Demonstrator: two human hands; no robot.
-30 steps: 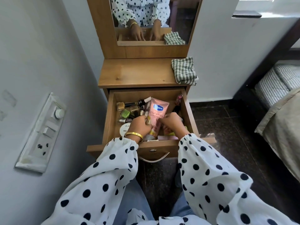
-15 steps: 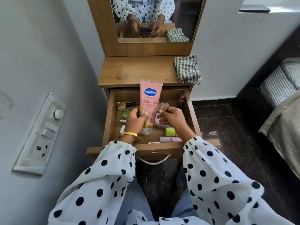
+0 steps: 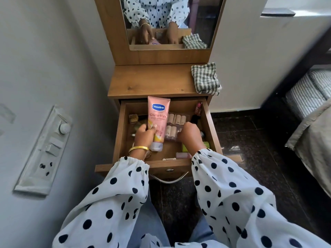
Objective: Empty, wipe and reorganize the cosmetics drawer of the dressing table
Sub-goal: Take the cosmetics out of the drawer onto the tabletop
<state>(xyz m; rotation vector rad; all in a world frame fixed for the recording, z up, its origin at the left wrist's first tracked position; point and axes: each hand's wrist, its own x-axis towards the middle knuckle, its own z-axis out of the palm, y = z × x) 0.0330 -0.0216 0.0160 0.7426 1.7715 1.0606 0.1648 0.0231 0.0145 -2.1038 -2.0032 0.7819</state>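
- Dressing table (image 3: 154, 83): wood top, mirror (image 3: 170, 22) at far end, checked cloth (image 3: 206, 77) on far-right corner of top.
- Drawer (image 3: 119, 133): pulled out toward the person, cosmetics inside.
- Left hand (image 3: 145, 135): fingers wrapped around pink Vaseline tube (image 3: 158, 119), holding it upright over drawer's left-centre, cap end down.
- Right hand (image 3: 189, 135): down in drawer's right half, fingers curled onto clear pack of small bottles (image 3: 176, 122); actual grasp can't tell.
- Green item (image 3: 185, 147) and pink item (image 3: 182, 155) lie near the drawer's front right.
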